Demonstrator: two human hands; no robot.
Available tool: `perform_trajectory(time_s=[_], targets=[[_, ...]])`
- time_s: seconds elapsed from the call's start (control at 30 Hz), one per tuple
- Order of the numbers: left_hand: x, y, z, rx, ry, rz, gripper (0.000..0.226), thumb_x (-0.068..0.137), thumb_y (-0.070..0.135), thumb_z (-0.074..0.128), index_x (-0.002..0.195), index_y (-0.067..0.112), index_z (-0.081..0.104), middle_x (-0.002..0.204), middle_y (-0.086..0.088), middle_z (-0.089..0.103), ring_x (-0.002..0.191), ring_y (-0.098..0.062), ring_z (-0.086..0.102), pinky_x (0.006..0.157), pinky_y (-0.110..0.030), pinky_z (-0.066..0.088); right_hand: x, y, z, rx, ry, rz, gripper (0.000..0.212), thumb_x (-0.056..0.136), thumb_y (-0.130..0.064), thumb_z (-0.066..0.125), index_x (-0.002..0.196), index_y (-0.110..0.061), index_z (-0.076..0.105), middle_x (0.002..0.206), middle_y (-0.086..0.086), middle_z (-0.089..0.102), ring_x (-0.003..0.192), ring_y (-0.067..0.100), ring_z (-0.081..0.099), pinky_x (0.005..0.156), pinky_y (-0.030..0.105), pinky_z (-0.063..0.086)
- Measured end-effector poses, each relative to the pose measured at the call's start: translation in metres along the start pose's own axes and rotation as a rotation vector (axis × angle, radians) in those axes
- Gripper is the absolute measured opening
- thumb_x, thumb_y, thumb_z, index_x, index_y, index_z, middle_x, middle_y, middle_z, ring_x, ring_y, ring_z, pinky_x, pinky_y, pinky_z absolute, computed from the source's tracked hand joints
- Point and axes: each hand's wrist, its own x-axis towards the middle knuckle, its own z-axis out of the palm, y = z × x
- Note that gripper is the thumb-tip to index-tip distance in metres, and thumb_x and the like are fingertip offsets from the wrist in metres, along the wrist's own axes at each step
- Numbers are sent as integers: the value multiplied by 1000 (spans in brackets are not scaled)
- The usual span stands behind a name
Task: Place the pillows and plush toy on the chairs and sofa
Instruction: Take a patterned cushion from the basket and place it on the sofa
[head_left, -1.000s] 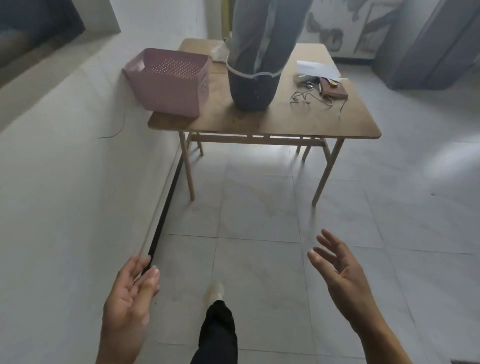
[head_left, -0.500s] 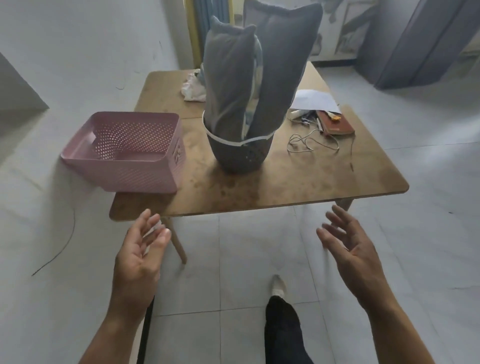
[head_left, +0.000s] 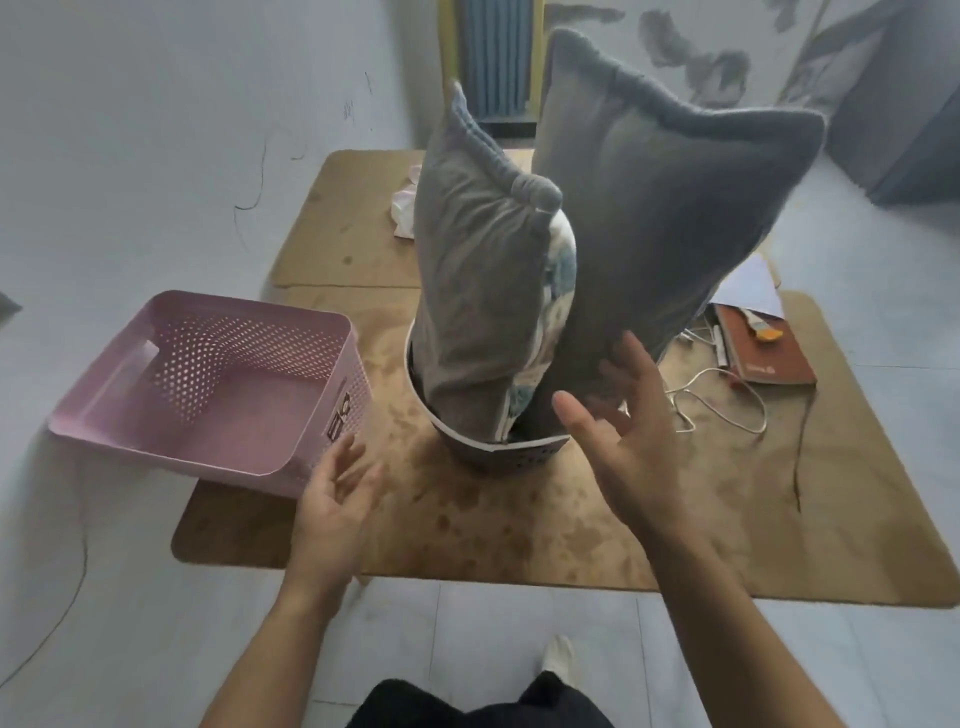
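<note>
From the head camera you look down on a wooden table (head_left: 597, 525) that stands against a pale wall. In the middle of it stands a round grey basket (head_left: 519, 457) with a white rim, and the task's things are stuffed upright into it. The left grey pillow (head_left: 467, 291) leans a little toward the wall, the right grey pillow (head_left: 660, 218) rises taller and fans out to the right, and a white-and-blue patterned piece (head_left: 560, 291) is wedged between the two. Whether that piece is a pillow or the toy, you cannot tell. Your right hand (head_left: 623, 447) is raised in front of the basket with fingers straight and spread, gripping nothing. Its fingertips (head_left: 631, 345) lie over the lower part of the right grey pillow, though whether they touch the cloth is unclear. Your left hand (head_left: 337, 499) hangs over the near part of the table, palm turned inward, fingers loose and apart, holding nothing, just beside the near corner of a pink perforated basket (head_left: 208, 384) that sits at the table's left edge. To the right of the pillows lie a brown notebook (head_left: 763, 358), a white cable (head_left: 719, 402) and a sheet of paper (head_left: 750, 286). A crumpled pale cloth (head_left: 405, 208) lies behind the left pillow. Below the table edge a socked foot (head_left: 558, 656) rests on the tiled floor.
</note>
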Motion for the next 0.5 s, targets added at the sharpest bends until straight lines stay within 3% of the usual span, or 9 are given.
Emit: perform_trajectory(time_s=[0.13, 0.23, 0.3, 0.4, 0.43, 0.5], targets=[[65, 3, 14, 95, -101, -35, 61, 97, 29, 65, 152, 25, 41, 146, -1, 52, 126, -20, 56, 100, -44, 53, 37, -6, 27, -110, 89, -52, 104, 65, -77, 75, 151, -31, 38, 142, -4, 43, 127, 11, 54, 103, 37, 53], [118, 0, 18, 216, -222, -54, 69, 97, 33, 64, 157, 22, 32, 155, -4, 44, 130, -23, 53, 102, -46, 52, 43, -6, 41, -232, 197, -70, 107, 60, -80, 75, 147, -28, 44, 134, 0, 43, 118, 17, 57, 98, 39, 54], [152, -1, 20, 288, -297, -75, 76, 98, 33, 64, 160, 20, 24, 160, -9, 38, 134, -27, 51, 107, -50, 49, 44, -11, 52, -345, 266, -95, 105, 60, -76, 79, 144, -19, 51, 130, 4, 45, 116, 17, 56, 101, 33, 52], [193, -4, 21, 421, -453, -68, 92, 90, 53, 65, 162, 25, 16, 164, -4, 31, 141, -26, 46, 113, -52, 42, 45, -25, 78, -516, 318, -218, 87, 60, -69, 83, 123, -12, 66, 126, 5, 47, 118, 9, 50, 103, 17, 44], [204, -5, 23, 438, -514, -55, 93, 86, 54, 65, 161, 27, 18, 164, -1, 32, 143, -25, 44, 114, -51, 41, 48, -30, 87, -506, 306, -230, 82, 58, -67, 86, 123, -20, 65, 129, 4, 46, 121, 7, 49, 104, 15, 42], [212, -4, 31, 414, -588, 1, 70, 92, 28, 65, 154, 24, 32, 151, -1, 47, 136, -28, 51, 111, -40, 44, 59, -38, 106, -362, 214, -128, 87, 52, -55, 93, 125, -54, 46, 136, -2, 44, 128, -1, 46, 104, 15, 43]])
